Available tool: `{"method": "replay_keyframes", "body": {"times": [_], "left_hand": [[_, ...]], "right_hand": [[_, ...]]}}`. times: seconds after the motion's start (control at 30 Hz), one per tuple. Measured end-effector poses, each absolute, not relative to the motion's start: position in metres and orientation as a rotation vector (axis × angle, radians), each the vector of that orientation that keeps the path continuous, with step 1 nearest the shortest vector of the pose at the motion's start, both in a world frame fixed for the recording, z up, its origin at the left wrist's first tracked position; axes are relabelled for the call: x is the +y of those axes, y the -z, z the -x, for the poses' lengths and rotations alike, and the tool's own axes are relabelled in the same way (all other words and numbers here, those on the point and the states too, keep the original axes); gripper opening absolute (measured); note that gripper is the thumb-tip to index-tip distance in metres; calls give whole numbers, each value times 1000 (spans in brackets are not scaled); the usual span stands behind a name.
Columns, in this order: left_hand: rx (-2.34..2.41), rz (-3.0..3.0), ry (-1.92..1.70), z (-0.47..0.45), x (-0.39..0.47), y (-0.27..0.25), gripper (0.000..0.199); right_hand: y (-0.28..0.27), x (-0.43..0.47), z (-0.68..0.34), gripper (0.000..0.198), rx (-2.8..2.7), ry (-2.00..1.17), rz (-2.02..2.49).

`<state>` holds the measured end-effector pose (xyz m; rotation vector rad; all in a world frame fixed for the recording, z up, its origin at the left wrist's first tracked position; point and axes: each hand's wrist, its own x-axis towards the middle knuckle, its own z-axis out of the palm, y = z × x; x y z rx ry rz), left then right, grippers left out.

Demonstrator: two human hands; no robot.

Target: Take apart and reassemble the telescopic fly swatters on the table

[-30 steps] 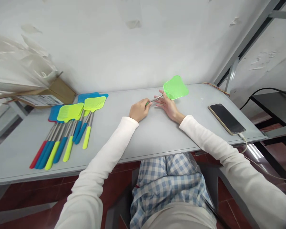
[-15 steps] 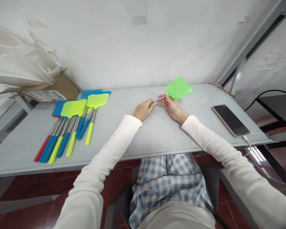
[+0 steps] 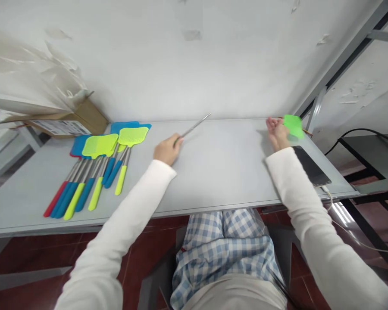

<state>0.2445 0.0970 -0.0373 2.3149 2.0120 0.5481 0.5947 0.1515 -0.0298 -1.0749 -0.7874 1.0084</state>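
In our left hand (image 3: 167,150) we gripped the green handle (image 3: 175,142), metal rod (image 3: 196,125) jutting beyond; our right hand (image 3: 277,132), well apart, pinched the green swatter head (image 3: 293,125)

The left sleeve (image 3: 116,236) and right sleeve (image 3: 302,206) are long and plain white, wrinkled into soft folds along the forearms and finished with straight cuffs (image 3: 164,168) at the wrists, beyond which the fingers (image 3: 273,125) are bare. An off-white shirt front (image 3: 236,292) overlaps loose gingham bottoms (image 3: 226,249) checked in pale blue and white, with a thin dark cord (image 3: 285,288) at the right side of the waist.
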Motion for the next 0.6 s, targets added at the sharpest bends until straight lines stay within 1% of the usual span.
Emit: {"method": "replay_keyframes", "body": {"times": [0.07, 0.1, 0.2, 0.27, 0.43, 0.5, 0.6], "left_hand": [[2103, -2285, -536, -214, 94, 38, 38], [2109, -2275, -521, -204, 92, 39, 37], [2069, -2280, -538, -194, 86, 42, 37], [2024, -2304, -558, -198, 83, 44, 38], [1956, -2323, -429, -208, 78, 46, 39], [1920, -2332, -365, -209, 78, 45, 38], [1845, -2385, -332, -212, 78, 43, 38]], "right_hand": [[23, 145, -603, 32, -709, -947, 1097], [23, 140, -596, 29, -690, -975, 1114], [25, 122, -546, 22, -722, -1297, 1132], [28, 111, -512, 21, -768, -1432, 1094], [29, 99, -485, 19, -772, -1580, 1120], [28, 96, -490, 26, -802, -1650, 1209], [21, 91, -504, 51, -1063, -1835, 1375]]}}
